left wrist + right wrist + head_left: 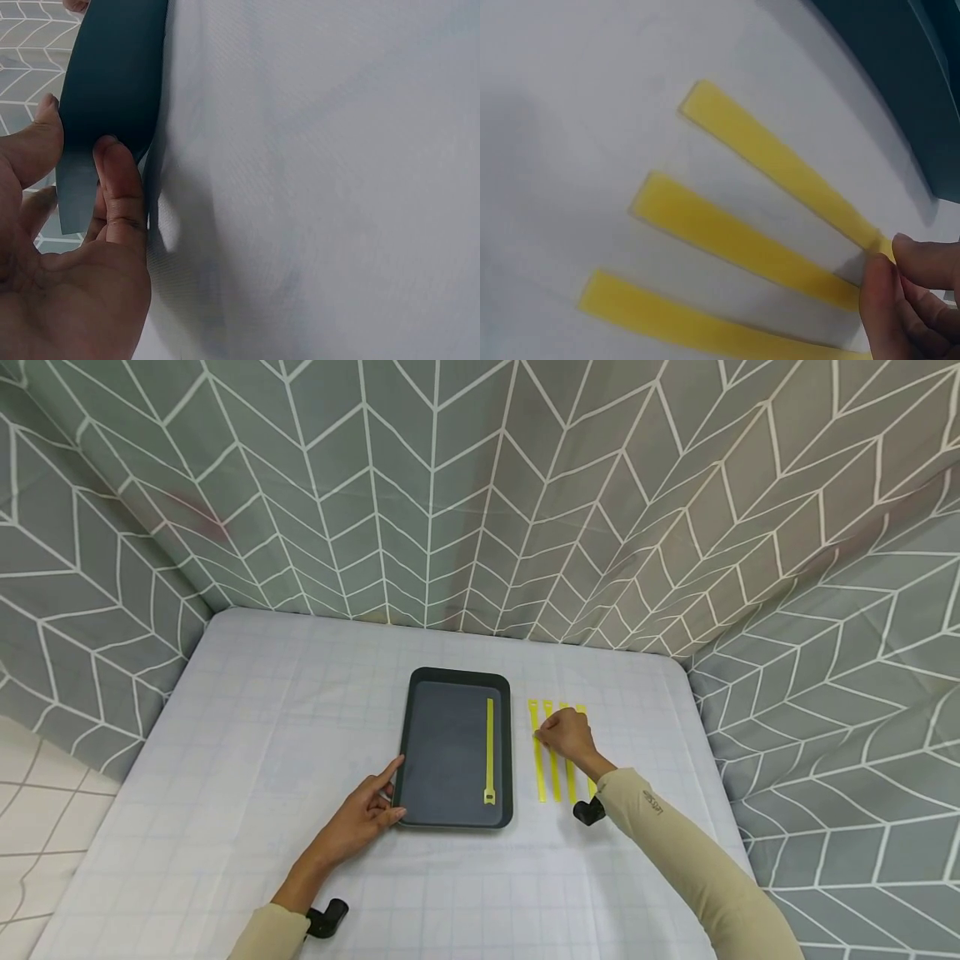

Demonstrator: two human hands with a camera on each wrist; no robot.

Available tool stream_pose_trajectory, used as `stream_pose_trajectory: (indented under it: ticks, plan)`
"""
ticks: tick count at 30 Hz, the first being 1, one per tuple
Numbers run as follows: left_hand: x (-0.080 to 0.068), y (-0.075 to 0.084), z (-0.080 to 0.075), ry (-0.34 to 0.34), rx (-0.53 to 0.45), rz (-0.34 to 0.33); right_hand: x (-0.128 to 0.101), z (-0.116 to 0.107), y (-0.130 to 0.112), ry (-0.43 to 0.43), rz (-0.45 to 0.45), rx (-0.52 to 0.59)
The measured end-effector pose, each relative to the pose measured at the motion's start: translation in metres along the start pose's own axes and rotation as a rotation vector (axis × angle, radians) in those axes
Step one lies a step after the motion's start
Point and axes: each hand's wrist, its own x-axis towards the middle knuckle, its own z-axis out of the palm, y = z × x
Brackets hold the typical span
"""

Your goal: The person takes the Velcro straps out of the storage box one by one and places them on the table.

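Observation:
A dark rectangular tray (450,752) lies on the table, with one yellow cable strap (490,747) lengthwise along its right side, slotted head toward the near edge. My left hand (360,818) holds the tray's near left corner, thumb and fingers spread along the rim; the left wrist view has the fingers against the tray wall (112,82). Right of the tray, several more yellow straps lie side by side, heads away from me. My right hand (570,735) pinches the strap nearest the tray (780,165) between thumb and finger and covers parts of the others, such as the middle one (727,236).
A white, faintly checked cloth (300,693) covers the table. Grey curtains (465,502) with white chevron lines hang behind and at both sides. Black wrist mounts sit at my left (327,918) and right (588,811) wrists. Pale floor tiles (45,810) show at lower left.

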Motion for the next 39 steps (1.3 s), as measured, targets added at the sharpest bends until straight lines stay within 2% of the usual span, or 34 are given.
stream_pose_trajectory:
  ticks: [4,8,14,23,26,33,39]
  plan:
    - [0.000,0.002,0.000,0.002,-0.005,-0.004,0.002,-0.002,-0.001,0.004,-0.058,0.008]
    - [-0.001,0.003,-0.001,-0.001,-0.006,-0.001,0.006,-0.002,0.001,-0.002,-0.160,0.012]
    - [-0.001,0.001,-0.001,0.001,0.003,0.008,0.009,-0.004,0.000,-0.057,-0.303,0.052]
    - [0.000,-0.001,-0.002,-0.006,-0.005,-0.002,0.012,-0.009,-0.012,-0.056,-0.373,-0.006]
    - [-0.001,0.000,-0.001,-0.003,0.001,-0.016,0.012,-0.009,-0.017,-0.081,-0.414,0.038]
    - [-0.001,0.002,-0.002,-0.002,0.009,-0.029,0.014,-0.007,-0.028,-0.146,-0.595,0.101]
    - [0.000,0.002,-0.001,-0.002,0.018,-0.054,0.016,-0.002,-0.037,-0.210,-0.658,0.110]
